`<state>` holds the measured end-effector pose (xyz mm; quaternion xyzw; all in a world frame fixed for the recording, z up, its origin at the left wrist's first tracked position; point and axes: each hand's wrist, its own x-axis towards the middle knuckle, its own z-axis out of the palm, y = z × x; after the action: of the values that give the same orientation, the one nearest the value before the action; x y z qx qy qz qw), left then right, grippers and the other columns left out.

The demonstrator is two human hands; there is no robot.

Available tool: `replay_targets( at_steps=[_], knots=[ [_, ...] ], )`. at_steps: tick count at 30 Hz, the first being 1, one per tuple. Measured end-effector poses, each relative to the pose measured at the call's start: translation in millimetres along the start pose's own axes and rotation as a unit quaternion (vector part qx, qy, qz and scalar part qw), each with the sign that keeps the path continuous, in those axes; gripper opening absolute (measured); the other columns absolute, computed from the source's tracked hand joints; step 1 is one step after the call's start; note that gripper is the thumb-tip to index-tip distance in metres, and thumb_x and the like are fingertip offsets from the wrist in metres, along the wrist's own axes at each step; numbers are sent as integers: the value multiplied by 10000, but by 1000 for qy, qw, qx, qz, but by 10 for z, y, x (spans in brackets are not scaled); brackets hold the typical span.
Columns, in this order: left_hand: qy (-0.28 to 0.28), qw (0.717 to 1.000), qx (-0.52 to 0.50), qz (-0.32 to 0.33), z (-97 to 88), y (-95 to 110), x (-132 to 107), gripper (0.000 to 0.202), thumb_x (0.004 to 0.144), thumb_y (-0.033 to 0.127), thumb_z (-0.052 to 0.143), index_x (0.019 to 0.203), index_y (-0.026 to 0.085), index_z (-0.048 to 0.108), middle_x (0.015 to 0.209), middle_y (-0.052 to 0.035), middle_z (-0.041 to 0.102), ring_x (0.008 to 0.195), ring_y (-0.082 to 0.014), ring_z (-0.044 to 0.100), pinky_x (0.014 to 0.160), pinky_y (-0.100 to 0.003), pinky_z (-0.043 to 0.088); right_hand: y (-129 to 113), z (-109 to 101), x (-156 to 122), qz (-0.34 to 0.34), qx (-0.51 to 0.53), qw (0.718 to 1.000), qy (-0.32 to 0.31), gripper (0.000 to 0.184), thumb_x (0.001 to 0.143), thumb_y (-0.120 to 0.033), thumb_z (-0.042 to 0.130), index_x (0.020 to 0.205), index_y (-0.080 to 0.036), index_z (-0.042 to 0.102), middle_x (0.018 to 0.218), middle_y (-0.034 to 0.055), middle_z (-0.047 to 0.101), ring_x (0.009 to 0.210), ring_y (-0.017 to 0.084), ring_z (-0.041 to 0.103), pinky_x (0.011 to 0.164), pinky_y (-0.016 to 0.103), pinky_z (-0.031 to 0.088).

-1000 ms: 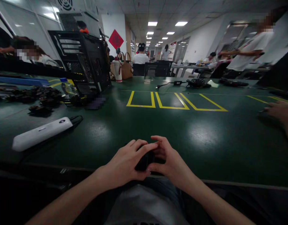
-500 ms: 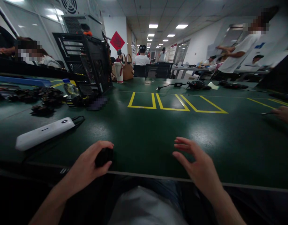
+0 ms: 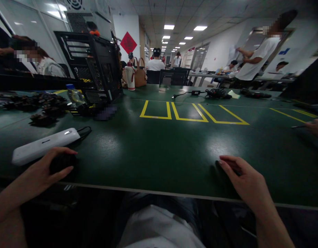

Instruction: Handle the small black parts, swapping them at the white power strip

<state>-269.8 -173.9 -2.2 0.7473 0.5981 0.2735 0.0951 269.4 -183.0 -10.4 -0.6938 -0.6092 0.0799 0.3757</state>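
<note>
My left hand (image 3: 54, 165) is curled round a small, dark, compact object (image 3: 61, 163) whose kind I cannot make out. It is low over the table near the front edge, just in front of a long white device (image 3: 45, 144) with a slot and a black cable loop. My right hand (image 3: 248, 179) hovers at the table's front right, its shadow beside it. Its thumb tip meets the bent index finger, and nothing shows between them. The green table (image 3: 153, 155) lies between the two hands.
An open black computer case (image 3: 102, 69) stands at the back left, beside a bottle (image 3: 75, 96) and dark parts (image 3: 47, 110). Yellow tape outlines (image 3: 188, 120) mark the table. Coiled black cables (image 3: 218, 93) lie behind. Another person's hand (image 3: 316, 127) holds a thin tool at the right edge.
My left hand has moved left with the dark object, towards the white device. My right hand has moved right, and its spread fingers have drawn together.
</note>
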Motion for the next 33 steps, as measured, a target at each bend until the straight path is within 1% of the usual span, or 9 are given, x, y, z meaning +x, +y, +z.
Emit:
replay_targets(
  at_steps=[3, 6, 11, 14, 17, 21, 27, 30, 33],
  knots=[
    [-19, 999, 32, -4, 207, 378, 359, 382, 657, 455, 523, 1005, 336, 422, 1013, 18, 510, 901, -239, 518, 773, -399, 454, -75, 11, 61, -52, -24, 997, -59, 316, 736, -441, 503, 943, -208, 554, 929, 64, 615, 830, 202, 607, 758, 359, 485],
    [-130, 991, 5, 25, 524, 879, 869, 380, 695, 393, 512, 1039, 267, 411, 945, 0, 532, 800, -185, 544, 717, -334, 456, -271, 57, 197, -139, -63, 977, -149, 292, 758, -407, 490, 967, -210, 546, 985, 65, 582, 892, 202, 572, 779, 355, 470],
    [-163, 975, -22, 146, 1160, 1520, 1736, 413, 652, 304, 585, 1027, 226, 432, 996, -31, 523, 859, -189, 524, 736, -323, 429, -585, 394, 731, -240, -50, 934, -260, 284, 758, -378, 502, 976, -205, 557, 983, 65, 573, 878, 185, 560, 800, 352, 453],
    [-125, 976, -49, 173, 1551, 1728, 2163, 414, 660, 279, 586, 1034, 220, 420, 1020, -38, 515, 886, -198, 518, 748, -336, 428, -649, 762, 1209, -192, 22, 948, -254, 297, 754, -377, 511, 974, -182, 552, 955, 71, 590, 834, 170, 573, 761, 332, 468],
    [-52, 981, -67, 172, 1860, 1836, 2460, 407, 676, 251, 577, 1039, 206, 398, 1005, -49, 517, 895, -208, 517, 760, -368, 425, -700, 1111, 1629, -85, 136, 963, -217, 297, 778, -412, 463, 888, -154, 560, 871, 82, 609, 776, 164, 579, 731, 337, 477],
    [3, 971, -42, 234, 2020, 1853, 2594, 434, 669, 246, 595, 1050, 184, 397, 1012, -69, 502, 921, -228, 498, 799, -408, 398, -799, 1385, 1885, 11, 328, 916, -229, 275, 731, -428, 531, 795, -160, 536, 791, 68, 604, 674, 141, 571, 641, 302, 502],
    [11, 954, -37, 298, 1896, 1818, 2376, 651, 684, 313, 595, 1212, 163, 246, 1201, -122, 385, 1091, -260, 401, 911, -437, 317, -799, 1433, 1701, 32, 441, 859, -257, 260, 669, -330, 617, 860, -169, 547, 857, 53, 603, 742, 138, 571, 678, 291, 499],
    [0, 945, -36, 324, 1826, 1803, 2231, 657, 702, 300, 566, 1236, 158, 211, 1205, -130, 373, 1121, -263, 369, 938, -437, 293, -769, 1394, 1534, -5, 449, 857, -253, 286, 662, -321, 618, 901, -175, 559, 901, 42, 602, 784, 134, 567, 737, 306, 480],
    [-1, 939, -30, 342, 1787, 1784, 2148, 573, 716, 292, 541, 1199, 149, 268, 1166, -125, 393, 1105, -258, 370, 937, -417, 301, -760, 1362, 1428, -56, 421, 877, -225, 296, 647, -313, 627, 903, -177, 565, 913, 34, 602, 812, 139, 560, 774, 327, 462]
  ],
)
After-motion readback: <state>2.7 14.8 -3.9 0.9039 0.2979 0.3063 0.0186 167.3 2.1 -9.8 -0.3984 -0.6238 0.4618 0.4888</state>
